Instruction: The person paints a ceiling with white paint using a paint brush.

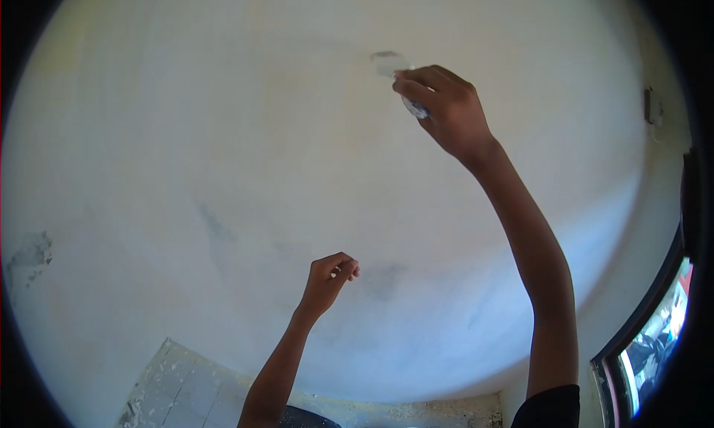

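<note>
High on the pale, patchy wall, my right hand is closed around a putty knife. Its greyish blade points up and left, at the wall surface, beside a small dark mark. A bit of the whitish handle end shows below my fingers; the rest is hidden in the grip. Lower and to the left, my left hand is in front of the wall with fingers loosely curled. Wall shows through the gap by the thumb, and I see nothing held there.
Peeled grey plaster marks the wall at far left. White tiles with paint specks sit at lower left, and a rough ledge runs along the bottom. At right are a small wall-mounted box and a dark-framed opening.
</note>
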Tool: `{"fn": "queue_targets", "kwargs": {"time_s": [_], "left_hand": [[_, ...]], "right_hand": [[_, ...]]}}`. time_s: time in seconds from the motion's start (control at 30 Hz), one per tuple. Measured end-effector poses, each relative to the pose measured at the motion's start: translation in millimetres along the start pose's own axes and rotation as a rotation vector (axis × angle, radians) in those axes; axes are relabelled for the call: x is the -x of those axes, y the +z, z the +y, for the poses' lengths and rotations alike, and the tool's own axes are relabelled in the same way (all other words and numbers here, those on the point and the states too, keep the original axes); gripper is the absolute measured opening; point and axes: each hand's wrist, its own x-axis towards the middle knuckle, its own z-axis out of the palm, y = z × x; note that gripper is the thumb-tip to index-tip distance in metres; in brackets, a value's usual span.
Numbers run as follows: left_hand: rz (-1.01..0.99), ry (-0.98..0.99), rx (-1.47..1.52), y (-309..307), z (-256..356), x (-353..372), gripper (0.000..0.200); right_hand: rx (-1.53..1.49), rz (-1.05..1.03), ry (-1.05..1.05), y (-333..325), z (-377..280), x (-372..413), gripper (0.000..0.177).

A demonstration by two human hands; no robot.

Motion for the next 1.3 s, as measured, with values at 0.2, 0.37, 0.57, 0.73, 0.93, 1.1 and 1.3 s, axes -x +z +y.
{"fn": "queue_targets", "kwargs": {"time_s": [0.2,0.37,0.57,0.73,0.93,1.1,1.3], "left_hand": [[-0.043,-0.005,-0.029,-4,-10,1,0.019],[-0.066,-0.041,0.004,-11,-27,4,0.019],[-0.109,-0.115,-0.032,-7,-45,-8,0.021],[-0.111,-0.104,-0.012,4,-35,0,0.022],[-0.108,-0.073,-0.012,19,-24,17,0.020],[-0.101,-0.081,-0.006,21,-24,18,0.021],[-0.112,-0.086,0.005,29,-22,16,0.020]], "right_hand": [[-0.229,-0.226,0.364,-67,-1,46,0.014],[-0.380,-0.568,0.692,-74,-9,71,0.013],[-0.183,-0.520,0.404,-15,42,72,0.015],[-0.070,-0.144,0.161,-24,37,41,0.016],[-0.043,-0.312,0.068,-37,-17,139,0.018],[-0.253,-0.591,0.153,-62,-60,166,0.017],[-0.186,-0.402,0.322,-53,27,103,0.014]]}}
